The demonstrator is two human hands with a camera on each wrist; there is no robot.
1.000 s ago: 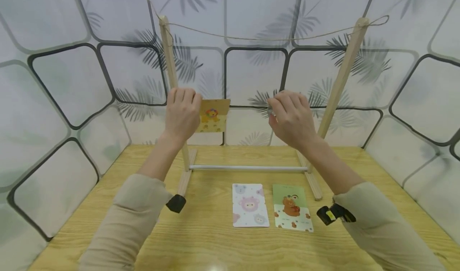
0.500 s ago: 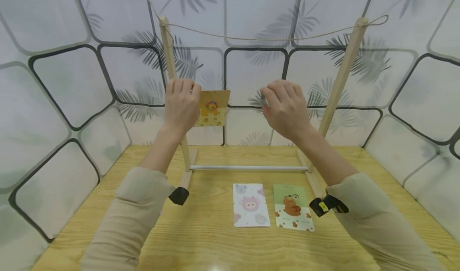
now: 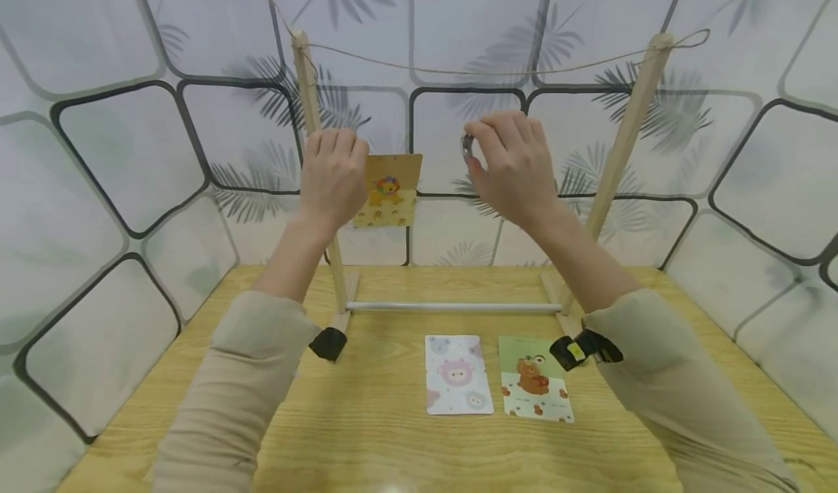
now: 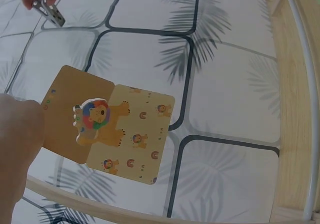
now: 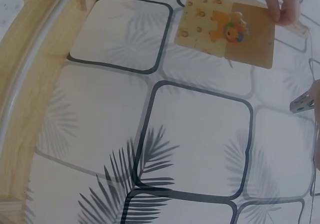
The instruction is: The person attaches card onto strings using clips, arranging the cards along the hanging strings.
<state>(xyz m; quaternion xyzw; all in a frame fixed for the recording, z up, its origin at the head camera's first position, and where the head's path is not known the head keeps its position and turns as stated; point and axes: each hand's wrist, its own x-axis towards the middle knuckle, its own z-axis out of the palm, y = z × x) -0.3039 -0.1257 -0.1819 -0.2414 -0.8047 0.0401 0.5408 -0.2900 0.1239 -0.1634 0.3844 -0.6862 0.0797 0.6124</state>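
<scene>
My left hand (image 3: 332, 177) is raised in front of the left wooden post and pinches a lion card (image 3: 391, 191) by its edge. The card is brown above and pale yellow below, with a colourful-maned lion in the middle, as the left wrist view shows. To the right, my right hand (image 3: 517, 162) holds a silver metal clip (image 3: 467, 145) between thumb and fingertips; holes show in the clip (image 4: 49, 12) in the left wrist view. Both hands are below the thin string (image 3: 471, 72) that sags between the posts. The left fingertips are hidden behind the hand in the head view.
Two wooden posts, left (image 3: 305, 86) and right (image 3: 631, 126), carry the string, and a white rod (image 3: 452, 306) joins their feet. On the wooden table (image 3: 366, 435) lie a white card with pink animals (image 3: 457, 373) and a green-and-white bear card (image 3: 535, 377). Patterned cloth (image 3: 468, 144) hangs behind.
Both hands have risen toward the string, the left with the lion card. The right hand has also moved left, and more of the clip now shows at its fingertips.
</scene>
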